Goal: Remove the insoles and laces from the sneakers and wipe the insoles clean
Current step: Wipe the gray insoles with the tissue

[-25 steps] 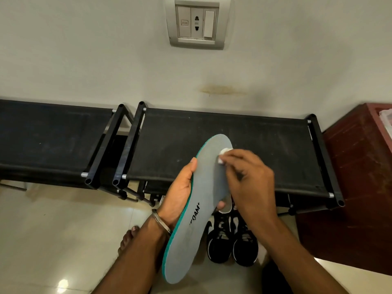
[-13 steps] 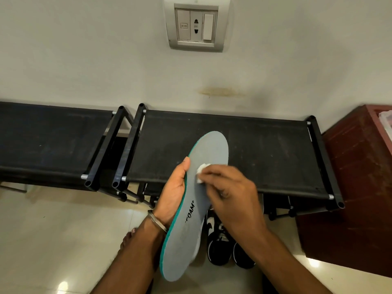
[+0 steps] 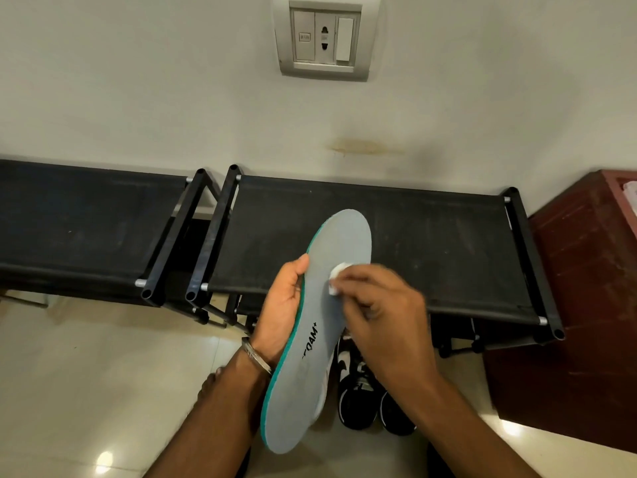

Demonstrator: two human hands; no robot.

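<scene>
- The step in hand looks like the wiping: one insole (image 3: 322, 326) is out of its shoe and held up in the air in front of the black rack (image 3: 396, 243), toe end pointing toward the wall.
- The left hand (image 3: 281, 312) grips the insole along its left edge near the middle, thumb laid on the green rim, fingers curled behind and out of sight.
- The right hand (image 3: 386, 315) pinches a small white wad (image 3: 336, 277) between its bent fingertips and presses it on the grey face just below the toe end.
- The pair of sneakers (image 3: 365, 391) stands on the floor by the rack's front edge, partly hidden behind the insole; whether laces remain in them I cannot tell.
- Next, in my judgement, the wad should travel down toward the heel end, past the printed lettering, with the left hand bracing the insole against the push.
- The second insole is not to be seen.
</scene>
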